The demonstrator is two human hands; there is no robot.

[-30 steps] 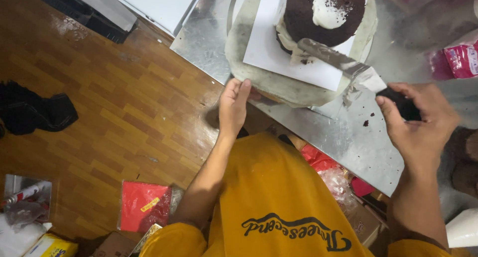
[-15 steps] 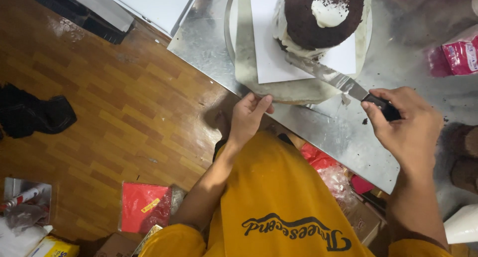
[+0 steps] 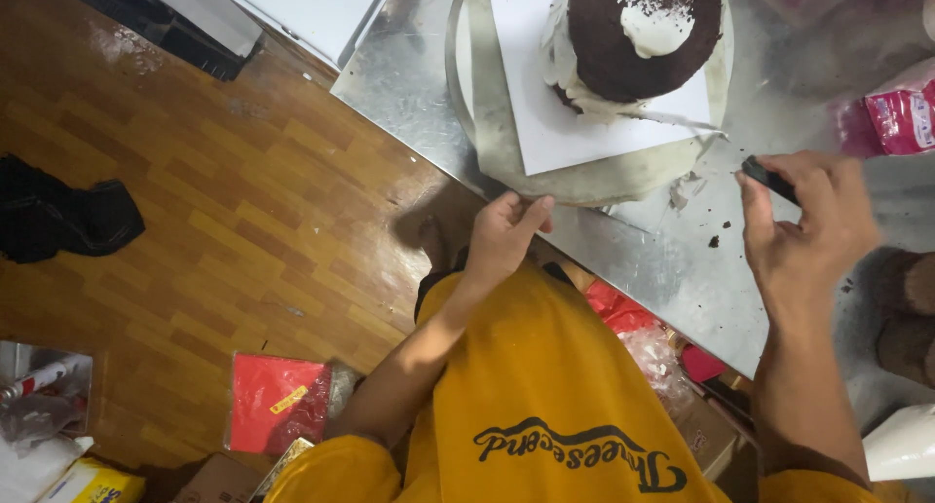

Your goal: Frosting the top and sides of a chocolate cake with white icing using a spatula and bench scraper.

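The left hand (image 3: 502,235) pinches the near rim of the round grey turntable (image 3: 584,182). The right hand (image 3: 804,221) grasps a black-handled metal spatula (image 3: 682,118), its blade against the dark crumbly, white-creamed round cake (image 3: 638,36) on white square card (image 3: 545,104).

Warm indoor light — slight motion blur

Left hand (image 3: 506,232) on turntable (image 3: 584,177) rim, right hand (image 3: 808,225) holding spatula (image 3: 721,143) against chocolate cake (image 3: 633,40)
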